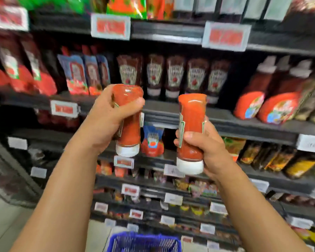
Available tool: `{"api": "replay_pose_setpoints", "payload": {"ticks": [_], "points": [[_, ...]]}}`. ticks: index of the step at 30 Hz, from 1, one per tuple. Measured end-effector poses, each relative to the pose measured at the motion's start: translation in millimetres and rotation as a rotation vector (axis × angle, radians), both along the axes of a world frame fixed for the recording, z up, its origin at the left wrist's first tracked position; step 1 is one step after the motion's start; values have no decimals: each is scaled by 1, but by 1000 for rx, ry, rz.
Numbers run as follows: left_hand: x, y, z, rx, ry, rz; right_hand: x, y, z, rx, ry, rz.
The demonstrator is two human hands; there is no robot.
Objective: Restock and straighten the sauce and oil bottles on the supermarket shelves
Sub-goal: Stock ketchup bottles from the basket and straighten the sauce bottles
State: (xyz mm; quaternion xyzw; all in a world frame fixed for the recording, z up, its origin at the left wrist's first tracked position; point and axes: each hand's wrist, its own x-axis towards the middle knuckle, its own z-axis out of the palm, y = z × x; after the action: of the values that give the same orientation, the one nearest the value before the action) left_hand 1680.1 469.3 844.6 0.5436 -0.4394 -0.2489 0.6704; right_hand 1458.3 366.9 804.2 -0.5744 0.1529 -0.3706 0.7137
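Low at the frame's bottom edge sits a blue basket (144, 241), and above it two bare forearms rise toward the shelving. Each hand carries a cap-down red sauce bottle: the left hand (105, 120) has its fingers wrapped round the upper body of the left bottle (128, 120), while the right hand (205, 148) grips the lower half of the right bottle (191, 131). Both bottles hang in the air, apart from each other and in front of the middle shelf (171, 110), where a row of matching darker bottles (171, 77) stands. This looks like the restocking step, bottles brought up but not yet placed. Next, each needs setting cap-down into that row, label facing out.
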Motion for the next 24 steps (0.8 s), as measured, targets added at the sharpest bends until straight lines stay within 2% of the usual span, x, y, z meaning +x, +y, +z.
{"api": "replay_pose_setpoints", "payload": {"ticks": [2, 6, 15, 24], "points": [[14, -14, 13, -66, -79, 63, 10, -11, 18, -114, 26, -35], [34, -47, 23, -110, -148, 140, 23, -36, 39, -197, 46, -174], [43, -102, 20, 32, -126, 56, 14, -99, 46, -268, 172, -507], [26, -129, 14, 80, -130, 105, 7, -152, 31, -362, 233, -611]]}}
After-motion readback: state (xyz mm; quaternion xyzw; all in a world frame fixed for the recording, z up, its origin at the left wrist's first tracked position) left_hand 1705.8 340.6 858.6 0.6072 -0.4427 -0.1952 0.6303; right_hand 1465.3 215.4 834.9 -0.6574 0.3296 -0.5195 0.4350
